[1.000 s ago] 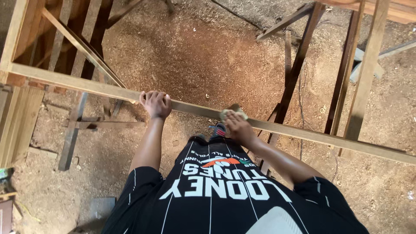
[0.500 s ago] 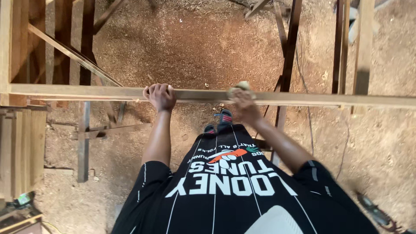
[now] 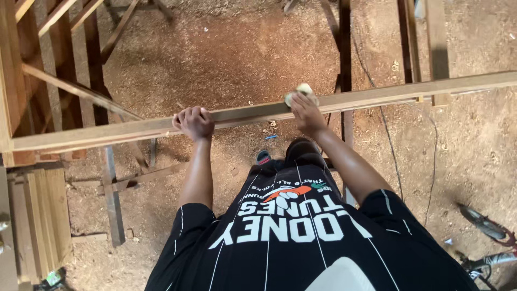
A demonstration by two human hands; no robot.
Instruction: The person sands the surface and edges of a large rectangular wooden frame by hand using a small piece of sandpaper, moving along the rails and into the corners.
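Head view: long wood rail [image 3: 377, 97] runs across in front of the person, w/ left hand [image 3: 194, 122] clenched round it and right hand [image 3: 304, 112] pressing a pale pad [image 3: 301, 91] onto its top. Below hands, sawdust floor [image 3: 226, 59]; planks [image 3: 40, 215] stacked well left of left hand.

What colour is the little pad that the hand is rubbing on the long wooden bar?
The pad is pale yellowish, seen in the head view, under the right hand.
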